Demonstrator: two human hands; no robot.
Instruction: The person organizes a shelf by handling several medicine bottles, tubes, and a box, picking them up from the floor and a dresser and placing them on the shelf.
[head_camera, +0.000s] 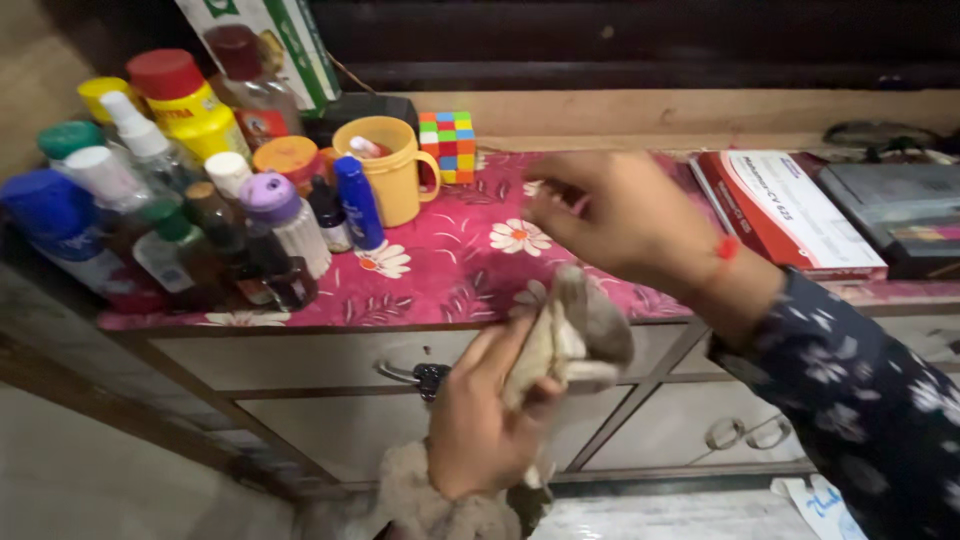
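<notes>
Two hands work just in front of a drawer unit (330, 365) topped with a pink flowered cloth (455, 255). On that cloth, at its far left, bottles and jars (190, 180) crowd together; a red-and-white box (790, 210) lies at its right end. A yellow mug (390, 165) stands beside the bottles, a colour cube (447, 146) just behind it. Below the cloth's front edge, the left hand (478, 420) grips a crumpled grey rag (570, 335). The right hand (620, 215) hovers over the cloth's middle, fingers pinched, holding nothing I can make out.

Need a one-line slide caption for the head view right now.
Left hand grips a crumpled grey cloth; right hand hovers over the pink floral cover.
</notes>
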